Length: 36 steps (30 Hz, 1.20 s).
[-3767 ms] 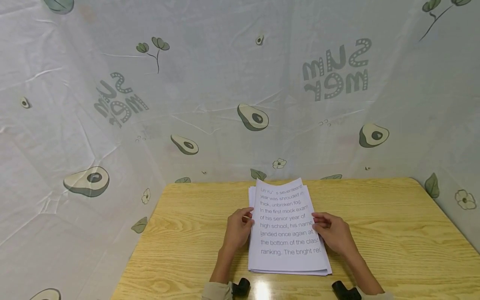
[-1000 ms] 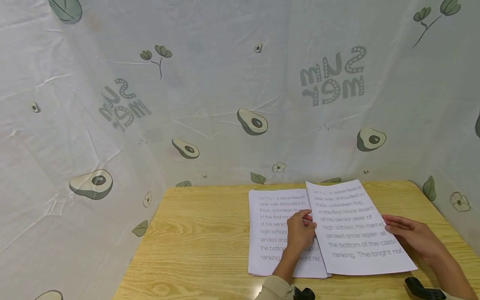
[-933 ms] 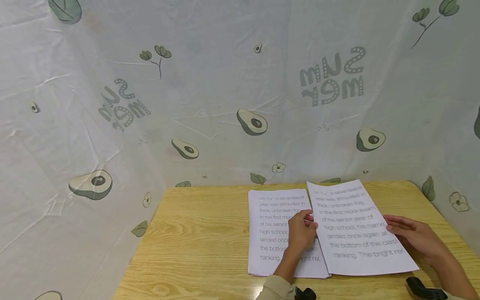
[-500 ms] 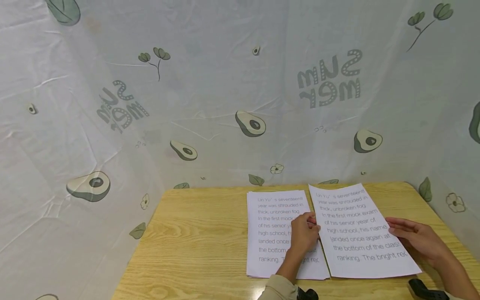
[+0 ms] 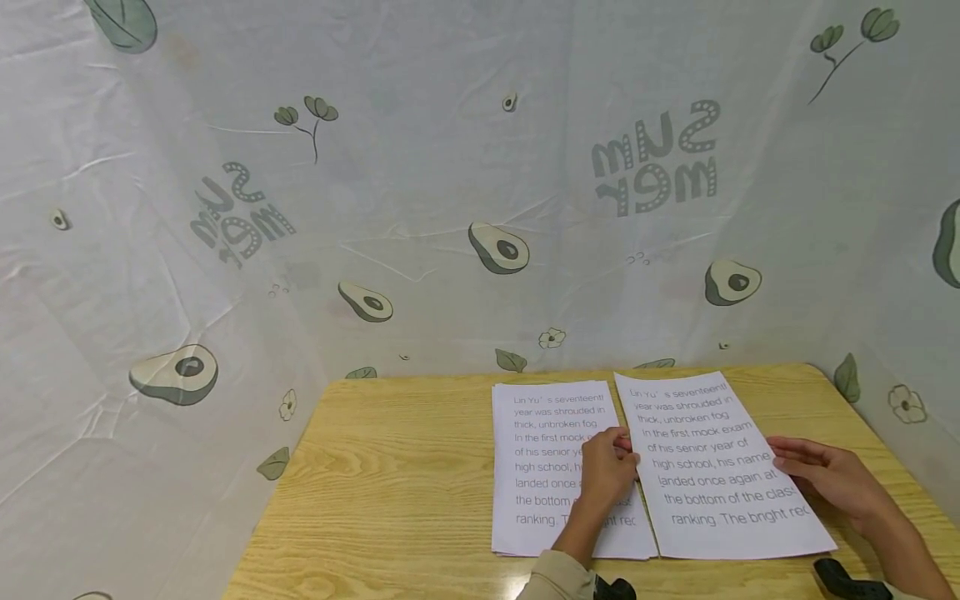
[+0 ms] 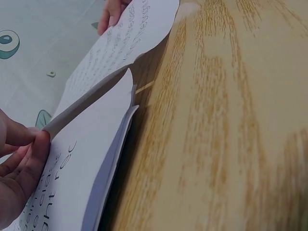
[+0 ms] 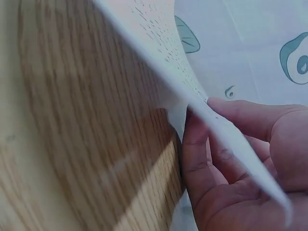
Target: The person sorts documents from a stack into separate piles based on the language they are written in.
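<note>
A printed sheet of paper (image 5: pixel 720 475) is held by both hands at its two long sides, right of a stack of similar printed sheets (image 5: pixel 540 467). My left hand (image 5: pixel 609 471) lies over the stack's right part and pinches the sheet's left edge between thumb and fingers. On the other side, my right hand (image 5: pixel 832 479) pinches the right edge, thumb above and fingers beneath. The right wrist view shows the sheet (image 7: pixel 168 72) raised off the wood along that side. In the left wrist view the stack (image 6: pixel 96 154) has its corner curling up, with the held sheet beyond it.
The wooden table (image 5: pixel 390 483) extends left of the stack and a little beyond the right hand. Behind it hangs a pale curtain (image 5: pixel 435 183) with avocado and leaf prints. Black wrist devices (image 5: pixel 847 579) sit near the table's front edge.
Earlier both hands held the sheet directly over the stack. They have carried it rightward, uncovering the stack, and over the last second it has moved slightly farther and lower beside it.
</note>
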### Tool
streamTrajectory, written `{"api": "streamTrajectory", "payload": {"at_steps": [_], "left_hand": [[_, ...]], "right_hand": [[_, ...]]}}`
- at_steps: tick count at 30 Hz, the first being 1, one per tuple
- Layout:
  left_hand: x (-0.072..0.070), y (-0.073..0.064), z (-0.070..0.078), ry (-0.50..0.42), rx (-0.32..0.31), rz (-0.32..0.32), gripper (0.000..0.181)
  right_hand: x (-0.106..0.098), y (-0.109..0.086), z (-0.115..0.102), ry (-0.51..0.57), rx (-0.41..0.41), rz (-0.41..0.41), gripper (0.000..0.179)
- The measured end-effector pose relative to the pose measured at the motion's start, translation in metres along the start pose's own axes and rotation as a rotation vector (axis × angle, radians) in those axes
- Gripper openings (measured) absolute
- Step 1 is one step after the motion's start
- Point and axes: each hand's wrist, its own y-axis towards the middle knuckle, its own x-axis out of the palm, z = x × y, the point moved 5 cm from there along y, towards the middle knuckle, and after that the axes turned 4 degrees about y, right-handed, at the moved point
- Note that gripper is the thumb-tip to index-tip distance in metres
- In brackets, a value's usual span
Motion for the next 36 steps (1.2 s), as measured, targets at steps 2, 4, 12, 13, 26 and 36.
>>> {"api": "streamTrajectory", "payload": {"at_steps": [2, 4, 12, 13, 26, 36], "left_hand": [[-0.001, 0.000, 0.000, 0.007, 0.002, -0.003, 0.043], [-0.002, 0.001, 0.000, 0.027, 0.014, -0.002, 0.042], [-0.014, 0.002, 0.009, 0.145, 0.121, 0.049, 0.040], [-0.017, 0.002, 0.010, 0.149, 0.133, 0.056, 0.040], [-0.062, -0.004, -0.008, 0.120, 0.143, 0.079, 0.041], [-0.107, -0.008, -0.027, 0.138, 0.148, 0.119, 0.041]], "right_hand": [[0.000, 0.001, -0.001, -0.018, -0.005, 0.004, 0.061], [0.001, 0.000, -0.002, -0.037, -0.007, 0.008, 0.061], [-0.002, -0.004, -0.011, -0.277, -0.050, 0.092, 0.060], [-0.003, -0.005, -0.013, -0.312, -0.060, 0.115, 0.061], [0.036, -0.008, -0.032, -0.142, -0.051, 0.031, 0.068], [0.096, -0.003, -0.050, -0.008, -0.085, -0.069, 0.064]]}}
